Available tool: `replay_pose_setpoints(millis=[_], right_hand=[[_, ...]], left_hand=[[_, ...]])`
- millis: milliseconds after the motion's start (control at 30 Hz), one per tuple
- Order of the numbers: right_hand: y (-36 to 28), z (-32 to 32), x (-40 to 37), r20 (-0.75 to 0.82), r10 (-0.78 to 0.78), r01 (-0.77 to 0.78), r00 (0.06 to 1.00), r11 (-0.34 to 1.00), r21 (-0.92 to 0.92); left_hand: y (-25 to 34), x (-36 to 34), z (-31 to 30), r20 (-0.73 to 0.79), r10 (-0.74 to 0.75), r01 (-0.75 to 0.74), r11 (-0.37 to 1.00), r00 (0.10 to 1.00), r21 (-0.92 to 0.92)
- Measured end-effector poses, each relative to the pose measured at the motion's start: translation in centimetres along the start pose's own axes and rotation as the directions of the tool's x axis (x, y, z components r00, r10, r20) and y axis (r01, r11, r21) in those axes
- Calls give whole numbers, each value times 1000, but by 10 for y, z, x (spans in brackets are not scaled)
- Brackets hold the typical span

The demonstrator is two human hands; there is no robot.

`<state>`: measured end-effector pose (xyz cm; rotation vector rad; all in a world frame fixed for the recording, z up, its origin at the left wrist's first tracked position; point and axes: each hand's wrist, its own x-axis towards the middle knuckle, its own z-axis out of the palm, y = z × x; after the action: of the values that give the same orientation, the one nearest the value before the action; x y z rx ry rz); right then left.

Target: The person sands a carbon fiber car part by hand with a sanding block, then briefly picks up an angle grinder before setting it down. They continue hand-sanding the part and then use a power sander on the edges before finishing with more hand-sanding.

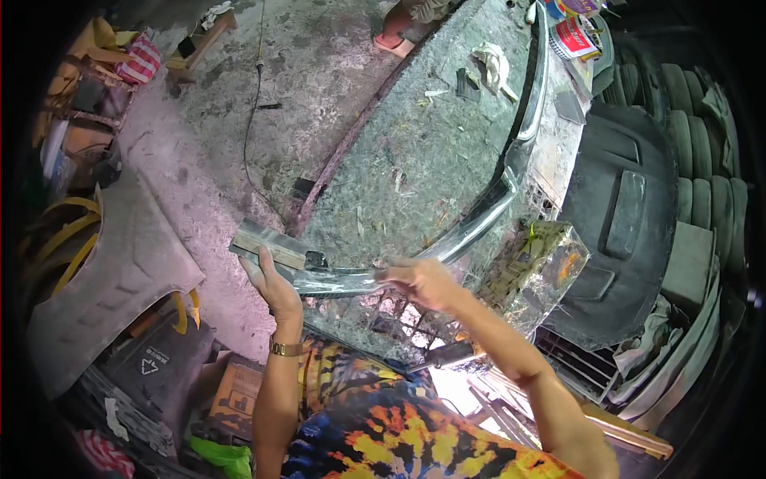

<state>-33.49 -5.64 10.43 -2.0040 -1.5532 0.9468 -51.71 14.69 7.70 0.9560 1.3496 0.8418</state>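
Observation:
A long, curved, glossy dark car-body strip (pixel 339 283), resembling a bumper lip, lies along the near and right edges of the worn worktable (pixel 375 191). At its left end is a flat grey end piece (pixel 271 243). My left hand (pixel 275 286) grips that end, thumb on top and the other fingers partly hidden. Over the strip's near part, my right hand (pixel 427 284) touches the surface with its fingers bent together. Those fingertips are slightly blurred, and anything small under them is hidden.
A foil-like wrapped box (pixel 550 259) stands right of the strip, before a black car hood (pixel 618 223). Cans (pixel 576 38) and a crumpled cloth (pixel 493 68) are at the far end. A grey fender panel (pixel 120 275) leans left. Another person's foot (pixel 392 44) shows beyond the table.

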Motion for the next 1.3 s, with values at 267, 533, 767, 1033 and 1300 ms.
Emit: replay_pose_setpoints(millis=[267,533,767,1033,1300], right_hand=[[0,8,12,7,0,0,1000,1000,29],[-12,2,15,73,-62,59,995,997,42],[-11,6,21,44,-83,79,996,992,95],[-12,-5,18,61,-72,70,996,997,37],[-6,-7,23,19,-104,100,994,984,145]], left_hand=[[1,-1,1,-41,-15,18,997,999,81],[5,-2,-1,18,-25,24,997,1000,69],[7,-3,2,1,-52,52,998,999,29],[8,-3,2,46,-13,11,999,999,46],[2,0,0,21,2,-3,998,1000,61]])
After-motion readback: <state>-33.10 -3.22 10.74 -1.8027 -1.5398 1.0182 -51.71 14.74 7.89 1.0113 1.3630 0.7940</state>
